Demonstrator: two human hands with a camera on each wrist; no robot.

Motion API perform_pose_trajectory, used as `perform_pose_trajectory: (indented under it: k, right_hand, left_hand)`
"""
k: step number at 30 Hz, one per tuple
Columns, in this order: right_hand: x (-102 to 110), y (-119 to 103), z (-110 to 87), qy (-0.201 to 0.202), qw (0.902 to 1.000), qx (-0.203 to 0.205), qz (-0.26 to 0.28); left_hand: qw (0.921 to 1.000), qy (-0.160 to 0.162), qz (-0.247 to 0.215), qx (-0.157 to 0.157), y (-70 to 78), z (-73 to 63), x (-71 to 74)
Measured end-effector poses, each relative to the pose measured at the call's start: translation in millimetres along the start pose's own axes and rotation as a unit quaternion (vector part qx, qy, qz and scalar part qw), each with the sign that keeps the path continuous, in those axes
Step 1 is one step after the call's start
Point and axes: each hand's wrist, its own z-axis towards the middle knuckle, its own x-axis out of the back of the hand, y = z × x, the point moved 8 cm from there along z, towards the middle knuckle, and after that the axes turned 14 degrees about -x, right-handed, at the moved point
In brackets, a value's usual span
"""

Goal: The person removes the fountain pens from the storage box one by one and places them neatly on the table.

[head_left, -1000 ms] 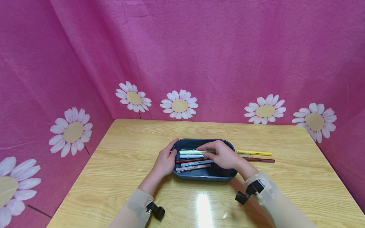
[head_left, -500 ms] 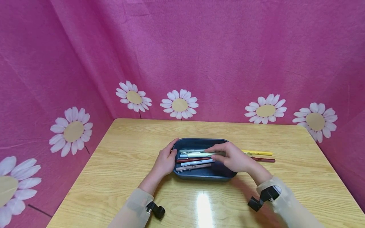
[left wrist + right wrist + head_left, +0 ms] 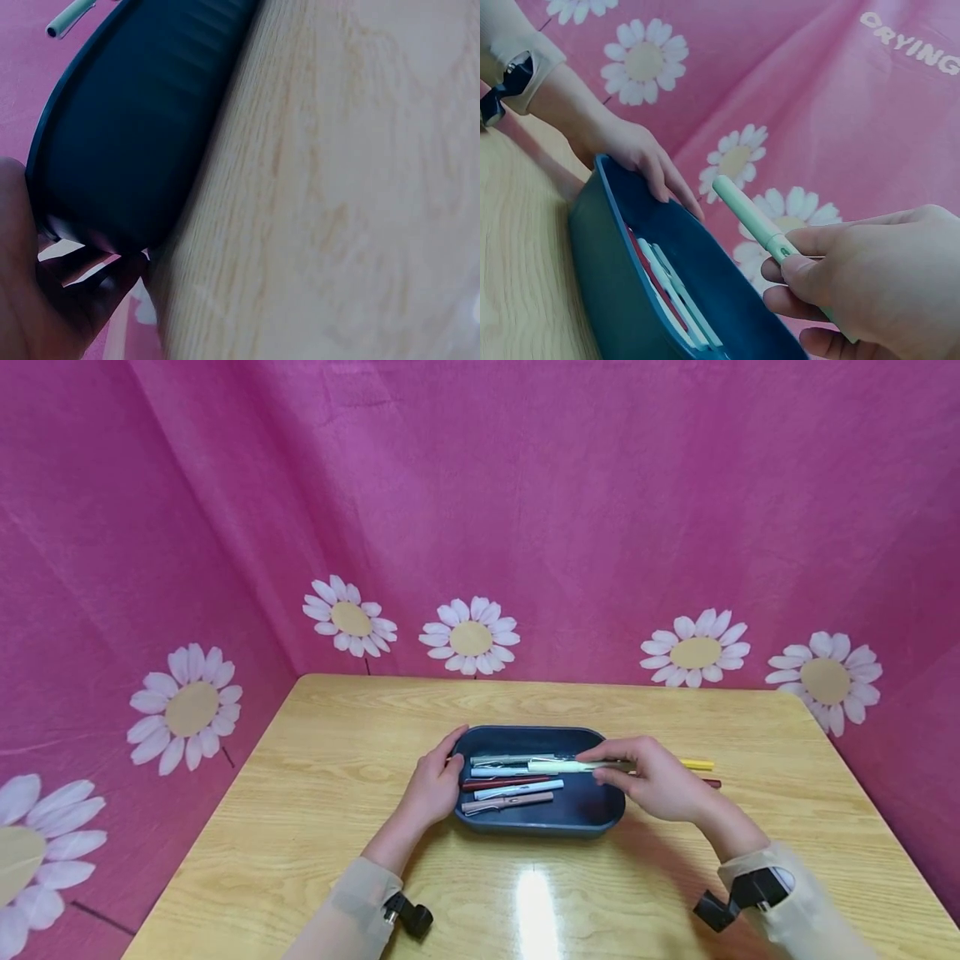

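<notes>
We note a pink curtain (image 3: 555, 527) behind the wooden table (image 3: 360, 727), whose far edge runs well beyond the dark blue tray (image 3: 540, 832). The left hand (image 3: 431, 789) grips the tray's left end; the right hand (image 3: 652, 781) pinches the green pen (image 3: 750, 210), pale and slim, a dark mark on its barrel, above the tray's right half, where bare floor shows. Several other pens (image 3: 519, 788) lie toward the left inside. We find a yellow pen (image 3: 699, 765) outside, partly hidden.

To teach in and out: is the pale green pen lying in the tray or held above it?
Held above: the right hand grips the pale green pen, and both wrist views show it above the tray's rim.
</notes>
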Motion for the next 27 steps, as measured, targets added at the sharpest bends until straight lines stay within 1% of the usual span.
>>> perform_pose_trajectory:
  k: [3, 9, 15, 18, 22, 27]
  right_hand:
    - [7, 5, -8.6, 0.016, 0.9999, -0.001, 0.003]
    - [20, 14, -25.5, 0.047, 0.9985, 0.021, 0.019]
    - [33, 27, -38.7, 0.061, 0.9973, 0.009, 0.040]
    - [40, 31, -44.8, 0.076, 0.9965, 0.008, 0.032]
    - [49, 35, -51.8, 0.100, 0.9950, 0.001, 0.008]
    - [57, 43, -56.7, 0.107, 0.9942, -0.013, -0.004]
  left_hand:
    - [1.0000, 0.001, 0.001, 0.002, 0.1, -0.5, 0.4]
    - [1.0000, 0.003, 0.002, -0.002, 1.0, -0.4, 0.8]
    - [0.9999, 0.002, -0.003, 0.011, -1.8, -0.7, -2.1]
    - [0.9999, 0.002, -0.005, 0.014, -2.7, -0.9, -3.4]
    - [1.0000, 0.002, -0.004, 0.005, -2.7, -1.5, -4.3]
    - [1.0000, 0.005, 0.000, -0.008, -0.4, -0.1, -2.6]
